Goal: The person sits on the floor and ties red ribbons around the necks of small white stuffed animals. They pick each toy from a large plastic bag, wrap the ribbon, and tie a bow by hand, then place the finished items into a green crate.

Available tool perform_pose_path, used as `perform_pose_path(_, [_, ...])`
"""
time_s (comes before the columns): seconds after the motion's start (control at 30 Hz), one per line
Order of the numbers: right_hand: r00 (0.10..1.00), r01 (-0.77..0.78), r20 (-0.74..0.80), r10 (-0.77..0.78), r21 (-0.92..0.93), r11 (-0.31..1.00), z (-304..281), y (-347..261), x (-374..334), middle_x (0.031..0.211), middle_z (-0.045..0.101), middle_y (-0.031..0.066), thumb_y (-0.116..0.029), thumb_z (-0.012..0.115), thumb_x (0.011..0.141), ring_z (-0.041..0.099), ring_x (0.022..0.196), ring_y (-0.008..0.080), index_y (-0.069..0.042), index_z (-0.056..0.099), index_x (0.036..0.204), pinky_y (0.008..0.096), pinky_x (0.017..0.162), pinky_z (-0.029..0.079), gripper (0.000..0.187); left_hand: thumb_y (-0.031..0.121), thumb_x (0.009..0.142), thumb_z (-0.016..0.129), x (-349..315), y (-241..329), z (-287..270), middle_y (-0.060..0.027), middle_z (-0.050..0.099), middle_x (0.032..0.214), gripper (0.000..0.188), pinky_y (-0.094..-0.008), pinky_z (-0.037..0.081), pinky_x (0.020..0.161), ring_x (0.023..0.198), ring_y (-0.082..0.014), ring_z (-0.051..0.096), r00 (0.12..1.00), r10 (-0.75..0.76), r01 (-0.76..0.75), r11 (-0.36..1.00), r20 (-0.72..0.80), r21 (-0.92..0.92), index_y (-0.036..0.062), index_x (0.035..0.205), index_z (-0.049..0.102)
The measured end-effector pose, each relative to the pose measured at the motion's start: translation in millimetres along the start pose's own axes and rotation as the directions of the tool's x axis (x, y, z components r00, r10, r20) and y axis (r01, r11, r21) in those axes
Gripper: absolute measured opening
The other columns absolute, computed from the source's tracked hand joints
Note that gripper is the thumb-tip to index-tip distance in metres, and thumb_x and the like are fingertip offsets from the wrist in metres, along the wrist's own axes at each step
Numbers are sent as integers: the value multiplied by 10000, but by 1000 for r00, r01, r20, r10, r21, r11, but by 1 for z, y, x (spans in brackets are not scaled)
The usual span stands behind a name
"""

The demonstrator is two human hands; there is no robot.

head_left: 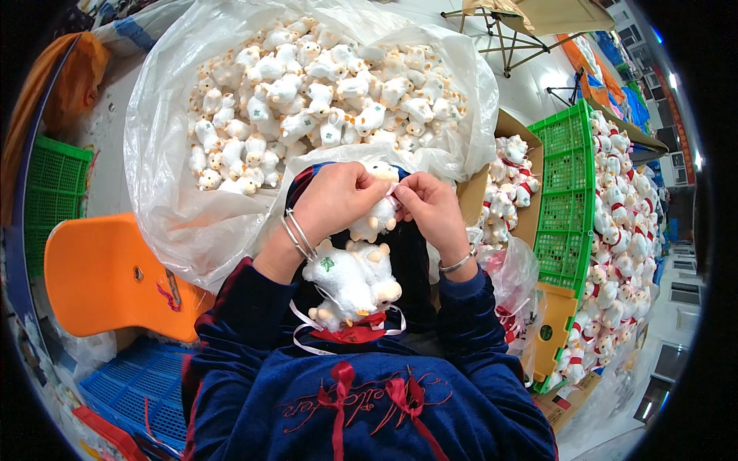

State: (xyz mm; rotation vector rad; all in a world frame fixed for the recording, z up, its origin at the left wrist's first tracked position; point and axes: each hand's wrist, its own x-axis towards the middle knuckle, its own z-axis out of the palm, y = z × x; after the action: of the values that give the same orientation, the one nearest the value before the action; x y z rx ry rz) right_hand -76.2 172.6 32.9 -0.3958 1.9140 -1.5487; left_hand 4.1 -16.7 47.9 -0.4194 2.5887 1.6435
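Over my lap, my left hand (338, 198) closes its thumb and fingers on the head and neck of a small white plush toy (374, 220). My right hand (432, 211) pinches at the neck's other side, where a bit of pinkish red shows; the fingertips partly hide it. Just below lie two more white plush toys on my lap: one with a green leaf-shaped mark (338, 278) and a second toy (378, 265) leaning against it. Under them is a piece of red cloth (350, 332) with a loose white ribbon (300, 330).
Ahead, a large clear plastic bag (165, 154) holds many white plush toys. At right stand a cardboard box (530, 138) of toys and a green crate (565, 196), with red-scarfed toys (619, 253) beyond. An orange chair (100, 269) and blue crate (138, 388) are at left.
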Motion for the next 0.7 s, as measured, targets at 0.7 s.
perform_pose_path(0.7, [984, 176, -50, -172, 85, 981, 16, 20, 0, 799, 631, -4, -166, 621, 1041, 585, 684, 59, -6, 617, 984, 226, 609, 485, 170, 239, 859, 714, -8, -26, 17, -189, 700, 727, 287, -353, 540, 624, 642, -252, 688, 988, 41, -49, 998, -149, -48, -47, 845, 689])
